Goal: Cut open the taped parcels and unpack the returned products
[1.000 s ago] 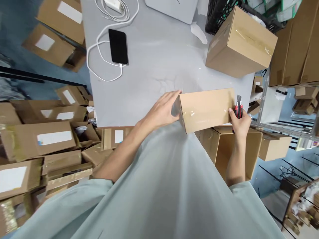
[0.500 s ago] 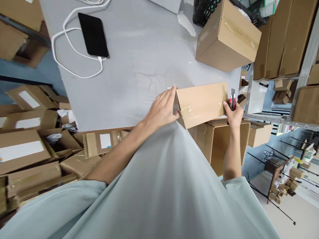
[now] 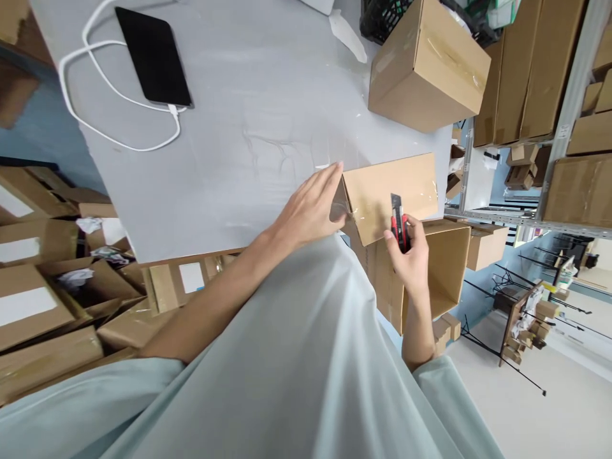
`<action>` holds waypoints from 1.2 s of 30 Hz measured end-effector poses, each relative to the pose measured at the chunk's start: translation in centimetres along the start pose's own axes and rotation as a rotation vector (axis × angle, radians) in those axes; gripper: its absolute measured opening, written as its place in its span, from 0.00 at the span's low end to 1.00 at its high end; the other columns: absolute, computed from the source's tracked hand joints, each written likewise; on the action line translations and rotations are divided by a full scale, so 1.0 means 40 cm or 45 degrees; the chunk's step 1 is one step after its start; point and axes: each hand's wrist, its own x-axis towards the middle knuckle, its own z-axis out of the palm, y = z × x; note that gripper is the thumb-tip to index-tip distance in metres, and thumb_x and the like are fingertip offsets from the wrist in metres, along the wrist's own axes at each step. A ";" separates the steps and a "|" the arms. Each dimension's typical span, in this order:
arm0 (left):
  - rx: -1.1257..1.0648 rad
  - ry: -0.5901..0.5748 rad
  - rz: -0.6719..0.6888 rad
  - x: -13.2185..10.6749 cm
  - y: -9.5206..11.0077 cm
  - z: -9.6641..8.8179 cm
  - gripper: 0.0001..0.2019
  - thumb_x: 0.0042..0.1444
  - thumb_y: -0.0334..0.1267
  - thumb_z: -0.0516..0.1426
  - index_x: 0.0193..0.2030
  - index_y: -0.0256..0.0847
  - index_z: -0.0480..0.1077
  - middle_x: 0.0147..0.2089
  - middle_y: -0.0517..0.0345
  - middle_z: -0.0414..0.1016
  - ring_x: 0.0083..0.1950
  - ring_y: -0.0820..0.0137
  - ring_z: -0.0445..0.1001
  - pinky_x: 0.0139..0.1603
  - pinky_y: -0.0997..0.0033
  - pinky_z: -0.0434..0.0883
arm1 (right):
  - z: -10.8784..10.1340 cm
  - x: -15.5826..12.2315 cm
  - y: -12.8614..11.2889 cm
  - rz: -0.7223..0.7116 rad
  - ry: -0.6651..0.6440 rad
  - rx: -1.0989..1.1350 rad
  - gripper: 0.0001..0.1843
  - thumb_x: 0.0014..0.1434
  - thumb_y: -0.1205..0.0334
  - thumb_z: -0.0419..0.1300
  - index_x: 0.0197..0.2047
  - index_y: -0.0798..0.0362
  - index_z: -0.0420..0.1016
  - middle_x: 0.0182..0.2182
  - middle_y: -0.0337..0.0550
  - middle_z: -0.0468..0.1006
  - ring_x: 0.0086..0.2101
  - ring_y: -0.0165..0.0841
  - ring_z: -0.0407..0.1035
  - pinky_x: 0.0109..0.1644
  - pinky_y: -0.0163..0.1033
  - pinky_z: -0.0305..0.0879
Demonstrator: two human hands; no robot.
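Note:
A small taped cardboard box [image 3: 387, 191] lies at the front edge of the grey table. My left hand [image 3: 310, 207] grips its left end, fingers along the far corner and thumb low on the near side; part of that end is hidden. In my right hand [image 3: 410, 252] is a red and black box cutter [image 3: 400, 229], its blade showing and pointing away from me. The cutter is over the near right part of the box; whether the blade touches the cardboard I cannot tell.
A black phone [image 3: 153, 57] with a white cable [image 3: 71, 115] lies on the table [image 3: 229, 166]. A larger carton [image 3: 430, 70] stands at the back right by a black crate [image 3: 382, 19]. Below the table edge are an open carton [image 3: 444, 268] and several boxes [image 3: 90, 287].
My right hand has left the box's right end and moved left with the box cutter, now over the box. My left hand keeps its hold. The view has shifted slightly.

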 end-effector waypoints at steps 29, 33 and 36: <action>-0.514 0.176 -0.221 0.090 0.002 -0.050 0.13 0.65 0.39 0.66 0.55 0.44 0.83 0.57 0.52 0.86 0.58 0.58 0.84 0.66 0.53 0.83 | 0.034 -0.051 -0.100 -0.311 -0.145 -0.794 0.26 0.84 0.54 0.51 0.75 0.47 0.79 0.45 0.46 0.90 0.39 0.36 0.83 0.36 0.35 0.66; -0.516 0.176 -0.219 0.088 0.006 -0.055 0.13 0.65 0.38 0.66 0.55 0.43 0.82 0.56 0.53 0.86 0.58 0.59 0.84 0.66 0.54 0.82 | 0.052 -0.057 -0.118 -0.305 -0.098 -0.904 0.24 0.83 0.56 0.53 0.75 0.44 0.79 0.42 0.45 0.90 0.33 0.34 0.79 0.30 0.36 0.58; -0.501 0.180 -0.235 0.089 0.012 -0.054 0.12 0.65 0.37 0.66 0.55 0.43 0.82 0.55 0.54 0.86 0.59 0.59 0.83 0.66 0.55 0.82 | 0.071 -0.076 -0.142 -0.287 -0.042 -0.999 0.26 0.81 0.61 0.54 0.76 0.43 0.78 0.40 0.45 0.89 0.27 0.33 0.75 0.28 0.37 0.57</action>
